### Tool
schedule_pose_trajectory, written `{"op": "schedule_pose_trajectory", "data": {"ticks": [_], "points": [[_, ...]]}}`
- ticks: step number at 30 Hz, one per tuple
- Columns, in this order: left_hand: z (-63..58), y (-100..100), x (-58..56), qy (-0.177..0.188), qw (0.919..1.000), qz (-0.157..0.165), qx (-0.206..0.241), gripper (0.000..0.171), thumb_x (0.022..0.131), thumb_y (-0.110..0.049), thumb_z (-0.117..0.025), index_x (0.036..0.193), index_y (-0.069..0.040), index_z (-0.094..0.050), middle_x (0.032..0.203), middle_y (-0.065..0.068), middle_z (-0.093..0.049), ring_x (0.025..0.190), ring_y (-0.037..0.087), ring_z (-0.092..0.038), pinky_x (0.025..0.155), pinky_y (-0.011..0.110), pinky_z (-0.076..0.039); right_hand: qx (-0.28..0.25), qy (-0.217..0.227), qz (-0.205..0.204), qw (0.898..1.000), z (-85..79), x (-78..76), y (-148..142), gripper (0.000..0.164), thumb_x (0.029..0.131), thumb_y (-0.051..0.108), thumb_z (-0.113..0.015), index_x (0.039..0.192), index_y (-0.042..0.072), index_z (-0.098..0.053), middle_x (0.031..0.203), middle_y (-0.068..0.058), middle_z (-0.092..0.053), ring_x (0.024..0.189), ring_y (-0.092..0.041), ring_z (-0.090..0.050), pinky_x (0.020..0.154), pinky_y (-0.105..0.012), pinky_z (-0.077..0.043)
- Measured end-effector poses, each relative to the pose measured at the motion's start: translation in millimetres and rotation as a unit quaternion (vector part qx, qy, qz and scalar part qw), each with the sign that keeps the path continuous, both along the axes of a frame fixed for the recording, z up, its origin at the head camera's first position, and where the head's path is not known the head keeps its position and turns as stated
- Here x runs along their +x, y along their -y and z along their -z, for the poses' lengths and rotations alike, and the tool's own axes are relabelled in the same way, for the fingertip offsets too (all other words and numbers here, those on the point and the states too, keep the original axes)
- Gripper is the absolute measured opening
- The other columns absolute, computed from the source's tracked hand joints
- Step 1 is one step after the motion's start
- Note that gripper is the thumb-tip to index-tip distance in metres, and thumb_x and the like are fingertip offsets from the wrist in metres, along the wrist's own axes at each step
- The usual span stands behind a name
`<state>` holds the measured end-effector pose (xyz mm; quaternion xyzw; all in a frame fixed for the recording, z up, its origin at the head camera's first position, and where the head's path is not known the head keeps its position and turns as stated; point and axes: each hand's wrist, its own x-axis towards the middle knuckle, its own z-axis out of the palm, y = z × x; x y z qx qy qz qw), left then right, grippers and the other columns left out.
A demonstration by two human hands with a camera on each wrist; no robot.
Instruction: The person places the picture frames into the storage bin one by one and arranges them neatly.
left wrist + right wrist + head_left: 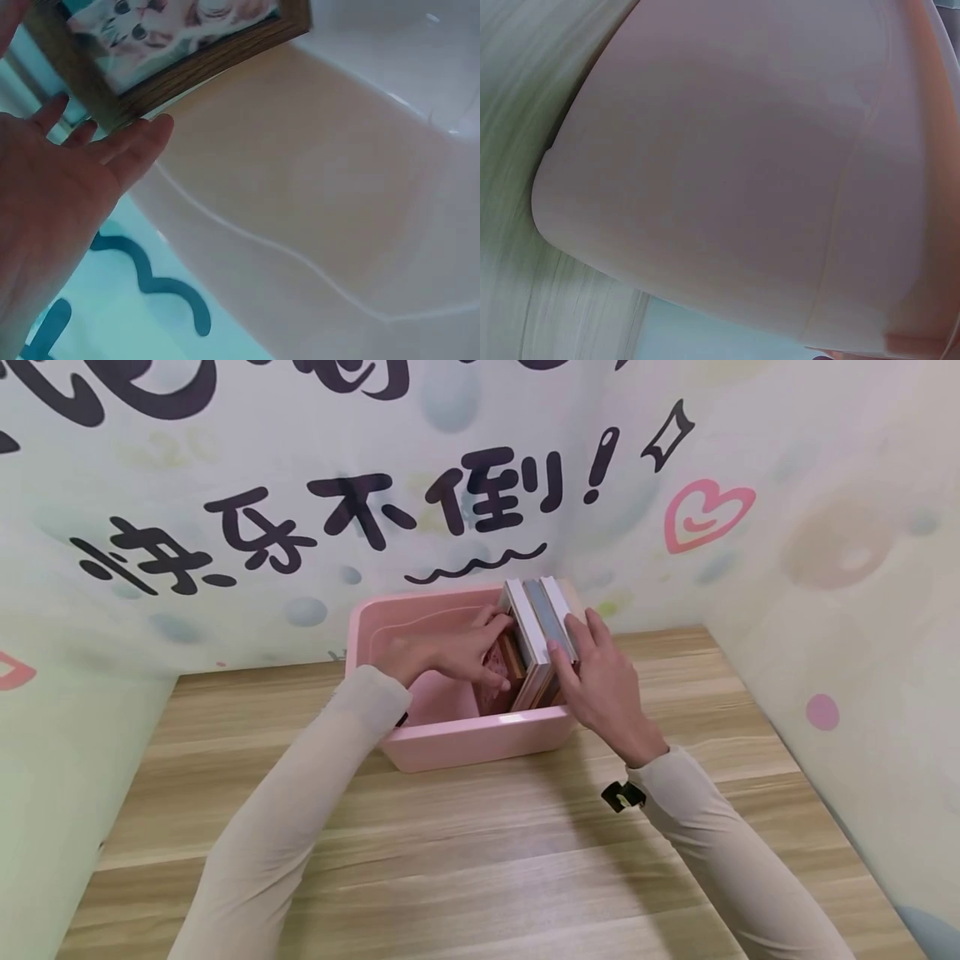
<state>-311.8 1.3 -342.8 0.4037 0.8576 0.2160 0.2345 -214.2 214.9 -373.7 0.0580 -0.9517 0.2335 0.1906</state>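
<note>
Inside the pink plastic bin (480, 745), several picture frames (546, 610) stand on edge side by side at its right end, with tops above the rim. My left hand (457, 653) reaches into the bin, its fingers extended. Those fingertips touch the corner of a brown wooden frame (214, 63) that holds a kitten picture (154, 37). From the right, my right hand (609, 687) grips the upper part of the upright frames, thumb at the near edge and fingers over the top. The right wrist view shows only the bin's outer side (720, 180), without the hand.
The bin stands on a wood-grain table (480, 843) close to the back wall. Printed panels with dark lettering (360, 502) and a pink heart (708, 516) enclose the table at the back and sides. The bin's left part shows bare pink floor (442, 697).
</note>
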Motion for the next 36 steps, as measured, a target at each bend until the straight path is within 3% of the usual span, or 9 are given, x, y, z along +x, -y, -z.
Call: {"op": "schedule_pose_trajectory", "data": {"ticks": [6, 9, 14, 20, 24, 29, 36], "points": [[-17.4, 8.8, -1.2, -0.023, 0.9997, -0.006, 0.005, 0.083, 0.094, -0.030, -0.066, 0.157, -0.008, -0.017, 0.159, 0.010, -0.009, 0.136, 0.023, -0.032, 0.117, 0.033, -0.033, -0.001, 0.002, 0.003, 1.000, 0.2, -2.4, 0.5, 0.062, 0.102, 0.049, -0.039, 0.147, 0.006, -0.045, 0.154, -0.024, -0.035, 0.121, -0.047, -0.053, 0.089, -0.066, -0.049], [-27.2, 14.4, -1.8, -0.054, 0.9985, -0.002, 0.011, 0.076, 0.097, -0.030, -0.062, 0.157, -0.009, -0.020, 0.159, 0.012, -0.013, 0.136, 0.024, -0.035, 0.117, 0.034, -0.032, -0.003, 0.001, 0.000, 1.000, 0.0, -4.1, 0.3, 0.063, 0.103, 0.049, -0.038, 0.147, 0.005, -0.045, 0.154, -0.024, -0.035, 0.121, -0.047, -0.053, 0.089, -0.066, -0.049], [-43.5, 26.0, -3.0, -0.101, 0.9944, -0.028, 0.011, 0.068, 0.099, -0.031, -0.056, 0.155, -0.009, -0.024, 0.157, 0.013, -0.020, 0.140, 0.026, -0.035, 0.119, 0.038, -0.030, -0.004, 0.004, -0.004, 1.000, 1.0, -6.1, -1.3, 0.064, 0.103, 0.050, -0.037, 0.147, 0.004, -0.045, 0.155, -0.024, -0.034, 0.123, -0.047, -0.053, 0.090, -0.065, -0.049], [-64.6, 47.2, 1.0, -0.164, 0.9837, -0.075, 0.003, 0.062, 0.101, -0.031, -0.051, 0.156, -0.013, -0.030, 0.166, 0.010, -0.014, 0.152, 0.028, -0.015, 0.123, 0.046, -0.020, -0.003, 0.006, -0.002, 1.000, 3.2, -8.3, -5.1, 0.064, 0.103, 0.050, -0.038, 0.147, 0.005, -0.044, 0.155, -0.025, -0.034, 0.122, -0.047, -0.053, 0.089, -0.065, -0.048], [-74.9, 67.0, 8.7, -0.189, 0.9757, -0.110, -0.004, 0.064, 0.100, -0.031, -0.050, 0.157, -0.014, -0.028, 0.166, 0.009, -0.013, 0.152, 0.029, -0.013, 0.123, 0.051, -0.018, -0.003, 0.010, -0.003, 1.000, 3.6, -10.9, -7.2, 0.064, 0.103, 0.050, -0.037, 0.148, 0.006, -0.044, 0.155, -0.025, -0.033, 0.120, -0.048, -0.053, 0.088, -0.067, -0.048], [-73.6, 95.2, 23.8, -0.194, 0.9676, -0.162, -0.008, 0.068, 0.100, -0.032, -0.052, 0.158, -0.012, -0.024, 0.166, 0.010, -0.012, 0.152, 0.031, -0.012, 0.122, 0.054, -0.016, 0.000, 0.017, -0.001, 1.000, 5.2, -13.4, -10.8, 0.065, 0.103, 0.051, -0.036, 0.148, 0.006, -0.043, 0.156, -0.025, -0.032, 0.121, -0.049, -0.053, 0.087, -0.067, -0.048], [-47.3, 133.5, 45.5, -0.200, 0.9553, -0.217, 0.005, 0.067, 0.101, -0.034, -0.050, 0.157, -0.007, -0.025, 0.165, 0.016, -0.016, 0.150, 0.037, -0.016, 0.120, 0.060, -0.018, 0.006, 0.019, 0.004, 1.000, 6.4, -15.1, -19.4, 0.064, 0.103, 0.050, -0.036, 0.148, 0.005, -0.042, 0.155, -0.025, -0.032, 0.116, -0.050, -0.055, 0.083, -0.067, -0.049]]}}
